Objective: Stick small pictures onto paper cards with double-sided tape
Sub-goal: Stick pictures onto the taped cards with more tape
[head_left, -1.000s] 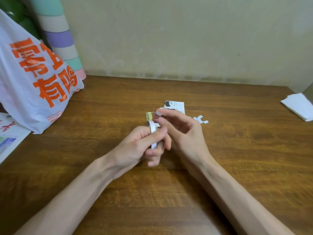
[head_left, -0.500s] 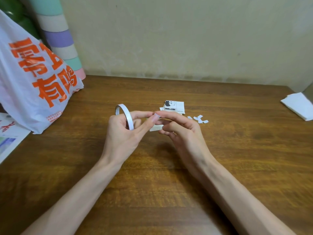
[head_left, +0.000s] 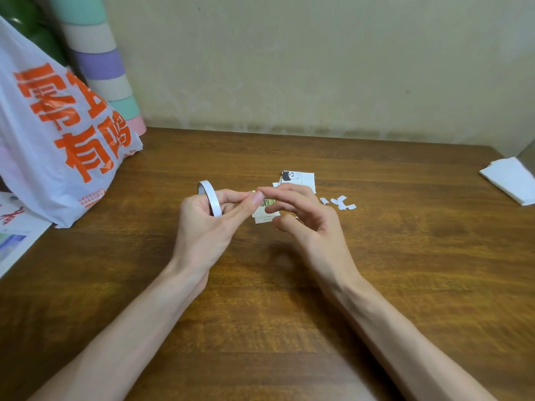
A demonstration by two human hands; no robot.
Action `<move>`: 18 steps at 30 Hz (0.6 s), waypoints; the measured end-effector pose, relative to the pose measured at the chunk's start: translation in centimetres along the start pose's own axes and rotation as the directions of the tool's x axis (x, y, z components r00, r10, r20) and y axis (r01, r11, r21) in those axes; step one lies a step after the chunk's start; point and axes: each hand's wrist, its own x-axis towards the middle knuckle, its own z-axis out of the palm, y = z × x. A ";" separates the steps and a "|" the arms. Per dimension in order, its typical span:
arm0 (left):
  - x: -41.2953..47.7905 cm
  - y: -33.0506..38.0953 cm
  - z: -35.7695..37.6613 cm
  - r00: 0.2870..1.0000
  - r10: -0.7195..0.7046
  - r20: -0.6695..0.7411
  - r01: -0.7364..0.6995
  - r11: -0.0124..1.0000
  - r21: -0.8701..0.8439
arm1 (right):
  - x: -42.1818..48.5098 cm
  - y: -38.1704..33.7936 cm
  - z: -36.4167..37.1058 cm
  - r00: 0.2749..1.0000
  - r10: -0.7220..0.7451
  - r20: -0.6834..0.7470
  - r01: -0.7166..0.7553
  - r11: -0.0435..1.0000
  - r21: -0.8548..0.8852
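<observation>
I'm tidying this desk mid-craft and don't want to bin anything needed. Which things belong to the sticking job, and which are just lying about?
In use: tape roll in the left hand; small printed card; panda picture; white paper scraps.

Lying about: orange-lettered plastic bag; striped tube; folded white paper at right; leaflet at left.

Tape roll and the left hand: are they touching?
Touching. The head view shows the tape roll held in the fingers of the left hand, with no gap between them.
</observation>
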 end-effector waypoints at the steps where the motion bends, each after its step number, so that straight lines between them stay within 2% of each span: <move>1: 0.0 0.0 0.0 1.000 0.001 -0.003 -0.001 1.000 0.002 | 0.0 0.0 0.0 1.000 -0.001 0.001 0.001 1.000 -0.013; 7: 0.1 -0.1 -0.1 1.000 0.015 -0.003 -0.015 1.000 0.018 | -0.1 0.1 0.0 1.000 0.016 -0.009 -0.016 1.000 0.005; 13: 0.1 0.1 -0.1 0.998 0.056 0.035 -0.059 0.995 0.079 | 0.1 0.1 -0.3 0.991 0.134 0.015 -0.134 0.972 0.195; 18: 0.3 -0.6 0.0 0.985 0.168 0.048 -0.175 0.960 0.217 | 0.0 0.1 -0.4 0.986 0.159 -0.055 -0.146 0.969 0.197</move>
